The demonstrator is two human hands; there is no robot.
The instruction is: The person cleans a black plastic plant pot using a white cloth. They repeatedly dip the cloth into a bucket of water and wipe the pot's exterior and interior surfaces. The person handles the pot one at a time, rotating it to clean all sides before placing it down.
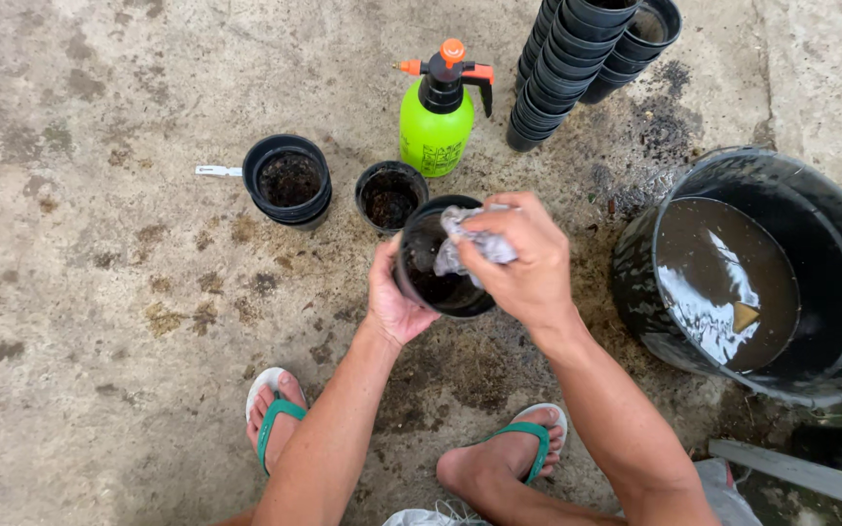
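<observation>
Fingers (499, 219) of right hand (523, 263) clenched on grey rag (460, 244) at rim of black plastic pot (431, 282), cupped by left hand (392, 302) near water bucket (830, 253).

Bare concrete floor (80, 292) open on left, two pots (289, 180) & sprayer (438, 112) block ahead, water bucket (830, 292) blocks right

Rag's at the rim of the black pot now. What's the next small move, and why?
Probably push the rag deeper and sweep round the inner wall. The right hand pinches it only at the rim, the left hand steadies the black pot from outside, and dark soil seems to cling inside.
</observation>
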